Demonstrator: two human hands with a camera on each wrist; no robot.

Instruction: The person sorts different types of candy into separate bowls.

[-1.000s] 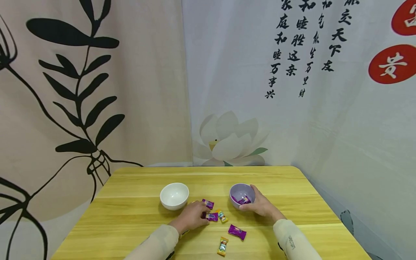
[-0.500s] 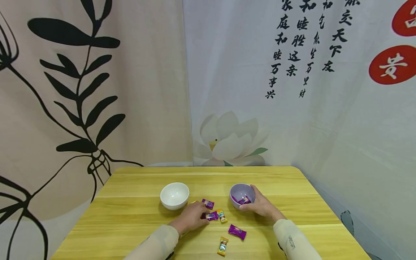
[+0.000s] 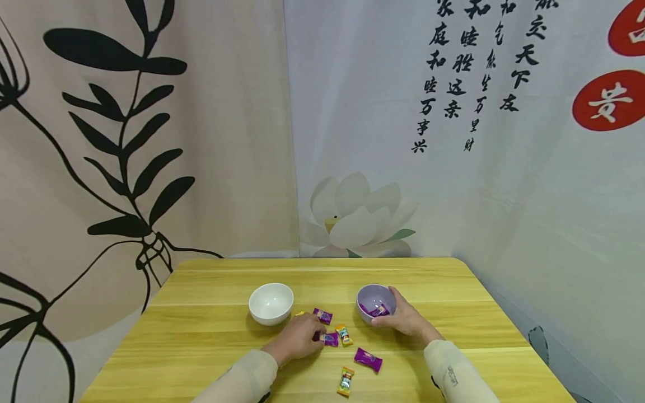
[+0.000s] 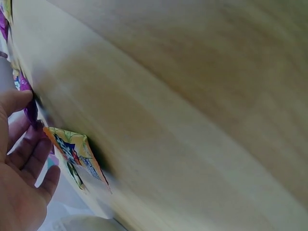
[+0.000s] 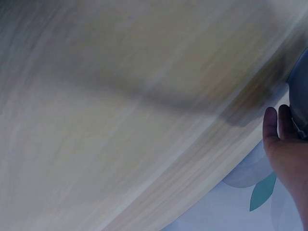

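Note:
In the head view my left hand (image 3: 299, 337) reaches down among the scattered candies and pinches a purple-wrapped candy (image 3: 330, 339) between thumb and fingers. The left wrist view shows the thumb pressed on that wrapper, with a yellow-wrapped candy (image 4: 77, 151) lying beside the fingers. My right hand (image 3: 407, 320) holds the side of a small lilac bowl (image 3: 366, 296), thumb at its near rim. Inside the bowl lie purple-wrapped candies (image 3: 379, 310). At the edge of the right wrist view, the bowl (image 5: 301, 91) is only partly visible.
A white bowl (image 3: 271, 304) stands beyond my left hand. Around that hand are another purple candy (image 3: 322, 316) and a yellow candy (image 3: 344, 334). Nearer me lie a purple candy (image 3: 368, 360) and a yellow one (image 3: 345, 382) on the wooden table (image 3: 211, 341).
The purple candy at my left fingertips has shifted slightly toward me and turned a little. My right hand and the lilac bowl stay in place.

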